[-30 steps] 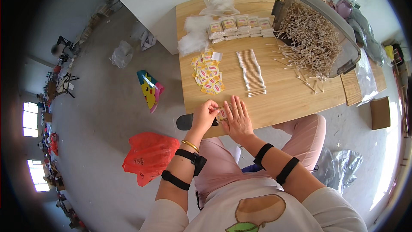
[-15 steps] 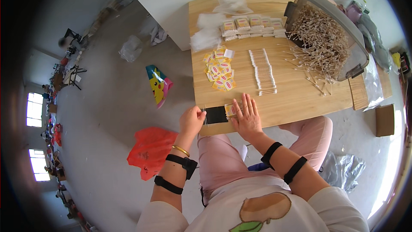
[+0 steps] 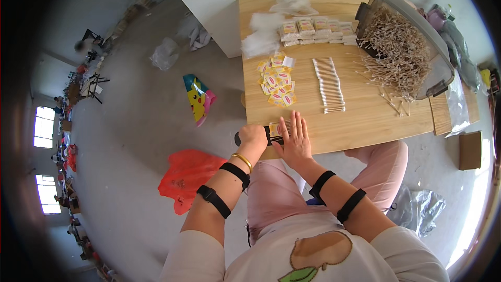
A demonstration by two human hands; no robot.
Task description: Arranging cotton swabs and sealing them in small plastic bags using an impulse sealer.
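Head view: swab row (image 3: 329, 84) at one o'clock from right hand (image 3: 297, 145), label pile (image 3: 277, 82) at eleven; palm down, fingers slightly spread, partly covering yellow card (image 3: 274, 130) at ten. Left hand (image 3: 253, 137) curled, grip unclear.

The left hand (image 3: 253, 137) curls over a black strip (image 3: 238, 139) at the near edge of the surface (image 3: 381, 122); the right hand (image 3: 296, 143) lies flat, partly covering a yellow-and-white card (image 3: 274, 130). Beyond are scattered cards (image 3: 277, 81), lined-up swabs (image 3: 330, 84) and a tilted bin (image 3: 434, 75).
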